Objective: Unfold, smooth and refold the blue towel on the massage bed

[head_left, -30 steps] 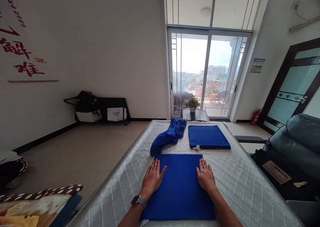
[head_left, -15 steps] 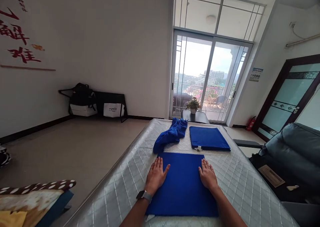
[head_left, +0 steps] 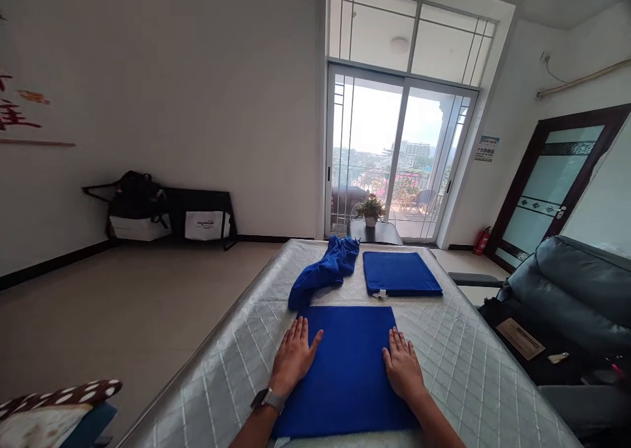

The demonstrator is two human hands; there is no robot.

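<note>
A flat blue square of cloth, like a cushion cover (head_left: 348, 376), lies spread on a silvery quilted mattress (head_left: 221, 369) before me. My left hand (head_left: 294, 353) rests flat along its left edge, fingers stretched out and thumb apart. Along the right edge lies my right hand (head_left: 401, 362), also open, its fingers pointing forward. Beyond the square, a crumpled blue cloth (head_left: 325, 270) sits at the far left. To its right, a neat flat stack of similar blue covers (head_left: 401, 274) shows a white tag (head_left: 380, 295) at its front edge.
A small table with a potted plant (head_left: 371, 209) stands behind the mattress, before a glass sliding door (head_left: 365, 152). At the right is a dark armchair (head_left: 576, 290). A patterned cushion (head_left: 59, 402) shows at lower left; a black backpack (head_left: 138, 195) is by the wall.
The view has turned slightly to the right, so everything sits a little further left. My right hand has slid slightly nearer to me along the edge; my left hand stays about the same.
</note>
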